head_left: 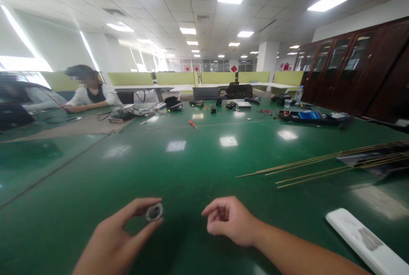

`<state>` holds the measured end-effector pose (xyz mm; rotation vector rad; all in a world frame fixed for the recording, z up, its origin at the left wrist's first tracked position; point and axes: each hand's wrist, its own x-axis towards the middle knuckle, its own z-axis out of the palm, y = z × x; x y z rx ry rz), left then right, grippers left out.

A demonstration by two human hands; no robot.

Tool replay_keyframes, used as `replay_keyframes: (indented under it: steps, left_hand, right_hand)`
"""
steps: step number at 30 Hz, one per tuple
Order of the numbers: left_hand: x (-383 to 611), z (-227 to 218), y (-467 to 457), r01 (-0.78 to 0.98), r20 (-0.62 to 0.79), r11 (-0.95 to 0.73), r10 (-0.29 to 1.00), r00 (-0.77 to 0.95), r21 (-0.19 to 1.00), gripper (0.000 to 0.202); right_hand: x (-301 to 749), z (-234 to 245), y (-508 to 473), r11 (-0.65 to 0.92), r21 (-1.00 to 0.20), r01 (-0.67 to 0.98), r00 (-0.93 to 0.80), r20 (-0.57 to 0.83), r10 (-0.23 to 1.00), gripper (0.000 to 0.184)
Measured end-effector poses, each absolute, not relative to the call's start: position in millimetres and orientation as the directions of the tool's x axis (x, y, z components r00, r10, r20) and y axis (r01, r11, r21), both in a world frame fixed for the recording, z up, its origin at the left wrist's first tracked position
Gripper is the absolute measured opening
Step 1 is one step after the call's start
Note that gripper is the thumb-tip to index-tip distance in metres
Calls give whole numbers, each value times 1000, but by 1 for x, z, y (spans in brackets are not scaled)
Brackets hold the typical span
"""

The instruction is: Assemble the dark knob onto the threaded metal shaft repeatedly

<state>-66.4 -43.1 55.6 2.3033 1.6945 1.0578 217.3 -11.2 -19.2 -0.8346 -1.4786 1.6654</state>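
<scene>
Between the thumb and fingers of my left hand is a small round grey ring with a dark centre, gripped at its edge a little above the green table. What kind of part it is cannot be made out. To the right of the ring, apart from it, my right hand hovers with loosely curled fingers. A gap shows between its index finger and thumb, and no object is visible there.
Long thin brass-coloured rods reach in from the right over a dark object. A white elongated case lies at lower right. Farther back are a red screwdriver, a black tray and cables. One person sits at far left beside another.
</scene>
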Motion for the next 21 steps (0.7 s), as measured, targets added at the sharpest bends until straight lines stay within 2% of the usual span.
replay_keyframes:
  steps: [2, 4, 9, 13, 18, 21]
  left_hand:
    - [-38, 58, -28, 760, 408, -461, 868, 281, 458, 34]
    - [-11, 55, -19, 712, 391, -520, 847, 360, 472, 31]
    - [4, 15, -15, 638, 372, -595, 803, 465, 488, 35]
    - [-12, -10, -16, 655, 385, -564, 824, 415, 502, 42]
    - [-8, 2, -16, 652, 332, -519, 855, 399, 552, 24]
    - [-2, 7, -16, 623, 321, -531, 846, 426, 574, 23]
  right_hand:
    - [219, -19, -8, 49, -996, -78, -389, 76, 918, 32]
    - [219, -19, -6, 87, -995, -52, -323, 99, 941, 35]
    - [217, -23, -6, 108, -993, -40, -299, 115, 947, 48]
    - [216, -26, -10, 146, -989, -9, -325, 141, 935, 53]
    - [217, -25, -13, 159, -985, 66, -337, 128, 933, 51]
    - [218, -22, -14, 164, -983, 80, -344, 127, 930, 48]
